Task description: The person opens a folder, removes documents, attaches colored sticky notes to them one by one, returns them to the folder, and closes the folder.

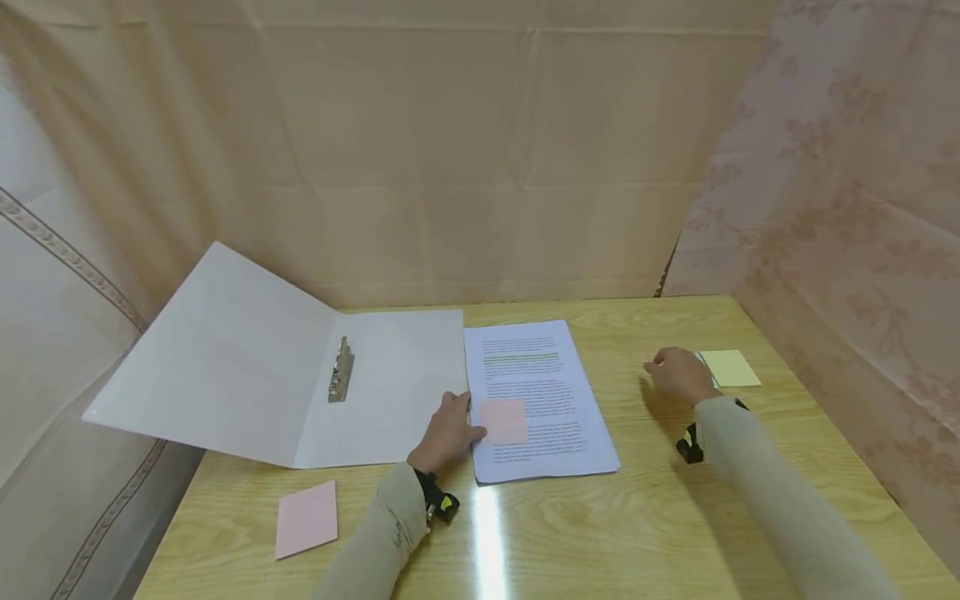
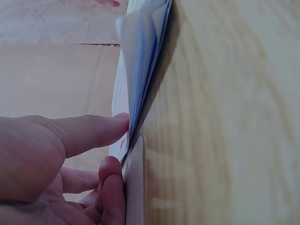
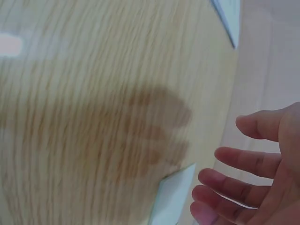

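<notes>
My left hand [image 1: 444, 435] rests at the left edge of a stack of printed papers [image 1: 555, 450]. In the left wrist view the thumb [image 2: 117, 123] touches the top sheet, and the bent fingers [image 2: 112, 187] lie by the stack's edge against the white folder [image 2: 134, 197]. A pink sticky note [image 1: 504, 422] lies on the top page beside that thumb. Over the table at the right hovers my right hand [image 1: 682, 375], its fingers loosely bent around nothing. Beside it are a yellow sticky pad [image 1: 731, 367] and a pale pad [image 3: 176, 197], partly hidden by this hand in the head view.
The folder [image 1: 397, 358] lies spread at the left, its cover tilted up and its metal clip [image 1: 342, 372] showing. A pink sticky pad [image 1: 307, 519] is near the front left. Curtains [image 1: 480, 167] hang behind the wooden table [image 1: 585, 533].
</notes>
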Demonstrator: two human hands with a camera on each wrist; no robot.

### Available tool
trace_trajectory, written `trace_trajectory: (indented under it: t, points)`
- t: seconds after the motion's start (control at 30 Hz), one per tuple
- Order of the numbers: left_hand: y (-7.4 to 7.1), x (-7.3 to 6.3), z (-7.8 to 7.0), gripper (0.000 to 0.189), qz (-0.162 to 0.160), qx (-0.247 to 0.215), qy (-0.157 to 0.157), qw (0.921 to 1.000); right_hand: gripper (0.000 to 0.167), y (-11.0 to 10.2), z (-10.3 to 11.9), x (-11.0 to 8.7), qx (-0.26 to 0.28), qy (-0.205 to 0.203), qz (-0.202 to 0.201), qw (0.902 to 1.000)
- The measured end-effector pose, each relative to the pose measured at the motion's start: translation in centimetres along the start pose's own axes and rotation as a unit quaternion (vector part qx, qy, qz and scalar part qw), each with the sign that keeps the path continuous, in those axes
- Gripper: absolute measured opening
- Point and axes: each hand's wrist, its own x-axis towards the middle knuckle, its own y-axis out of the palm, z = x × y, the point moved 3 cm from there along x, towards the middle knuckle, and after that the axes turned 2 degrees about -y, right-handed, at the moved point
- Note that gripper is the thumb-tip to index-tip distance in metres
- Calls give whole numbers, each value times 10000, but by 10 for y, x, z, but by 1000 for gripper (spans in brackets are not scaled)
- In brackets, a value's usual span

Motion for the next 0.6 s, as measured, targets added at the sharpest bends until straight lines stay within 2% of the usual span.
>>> trace_trajectory:
  t: [0.13,0.37,0.6]
  points:
    - [-1,0,0,71,3,24,-31,10000,48,-3,-10,1,-118,83,-135,9998]
    - [-1,0,0,70,-8,78,-44,10000,51,-2,-31,4,-298,479,-51,9984]
    - [-1,0,-1,71,30,89,-35,9999,56,4,-50,1,-382,657,-10,9971]
